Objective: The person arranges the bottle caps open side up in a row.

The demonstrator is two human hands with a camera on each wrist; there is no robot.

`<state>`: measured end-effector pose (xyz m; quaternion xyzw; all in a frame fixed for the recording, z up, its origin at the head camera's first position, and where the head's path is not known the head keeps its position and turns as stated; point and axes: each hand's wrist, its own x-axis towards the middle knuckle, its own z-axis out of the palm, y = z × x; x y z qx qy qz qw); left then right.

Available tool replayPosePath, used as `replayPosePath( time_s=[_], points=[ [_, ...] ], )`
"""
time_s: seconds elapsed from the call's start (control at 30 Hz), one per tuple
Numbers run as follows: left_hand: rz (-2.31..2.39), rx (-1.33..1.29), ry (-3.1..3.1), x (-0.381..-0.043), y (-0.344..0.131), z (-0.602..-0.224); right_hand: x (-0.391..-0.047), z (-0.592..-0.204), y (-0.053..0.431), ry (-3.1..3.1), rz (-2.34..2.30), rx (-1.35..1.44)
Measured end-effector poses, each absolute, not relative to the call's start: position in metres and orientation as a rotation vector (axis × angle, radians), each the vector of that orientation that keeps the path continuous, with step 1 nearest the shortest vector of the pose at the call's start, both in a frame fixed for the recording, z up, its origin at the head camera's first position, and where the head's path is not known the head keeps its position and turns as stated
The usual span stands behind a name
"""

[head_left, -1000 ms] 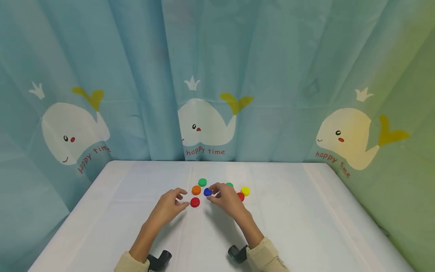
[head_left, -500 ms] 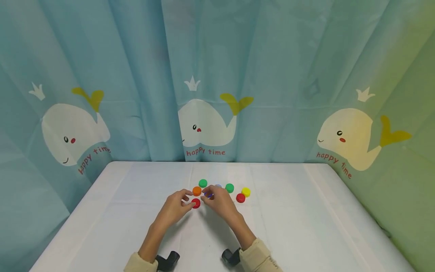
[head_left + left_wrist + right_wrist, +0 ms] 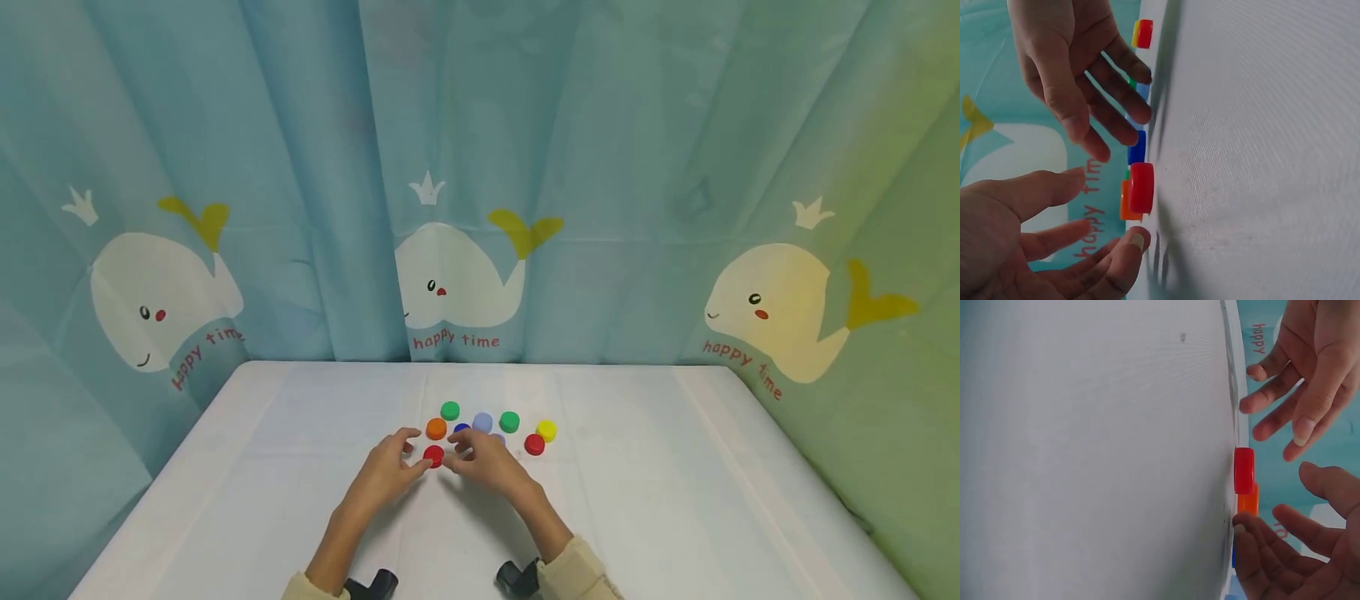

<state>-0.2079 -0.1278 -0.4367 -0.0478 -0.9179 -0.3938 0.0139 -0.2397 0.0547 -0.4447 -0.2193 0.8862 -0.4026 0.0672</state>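
Note:
Small round plastic discs, like bottle caps, lie on a white table. The near red disc (image 3: pixel 433 456) sits between my two hands, with an orange disc (image 3: pixel 436 429) just behind it. My left hand (image 3: pixel 386 472) is at its left, fingers loosely bent and holding nothing; in the left wrist view a gap separates the thumb from the red disc (image 3: pixel 1142 188). On the other side is my right hand (image 3: pixel 487 461), thumb and fingers apart, also holding nothing. It partly hides a dark blue disc (image 3: pixel 462 428). In the right wrist view the red disc (image 3: pixel 1244 470) stands clear of both hands.
Behind the hands lie green discs (image 3: pixel 450 410) and a light blue disc (image 3: pixel 483 423); another light blue one is mostly hidden by the right hand. A second red disc (image 3: pixel 535 444) and a yellow disc (image 3: pixel 547 431) lie farther right. A whale-print curtain (image 3: pixel 615 275) hangs behind the table.
My right hand has shifted left and nearer, from the dark blue disc towards the near red disc. My left hand has moved slightly right. Light blue discs have come into view.

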Motion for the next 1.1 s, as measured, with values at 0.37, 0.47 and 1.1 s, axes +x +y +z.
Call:
replayPosePath(
  time_s=[0.37, 0.47, 1.1],
  points=[
    [-1.259, -0.127, -2.91, -0.2042, -0.1258, -0.4405, -0.2326, -0.445, 0.053, 2.609, -1.187, -0.635],
    [-1.288, -0.151, -2.897, -0.2056, -0.1249, -0.4408, -0.2335, -0.4432, 0.0528, 2.607, -1.156, -0.644],
    [-1.307, -0.162, -2.918, -0.2115, -0.1211, -0.4427, -0.2408, -0.4396, 0.0558, 2.508, -1.139, -0.656]
  ],
)
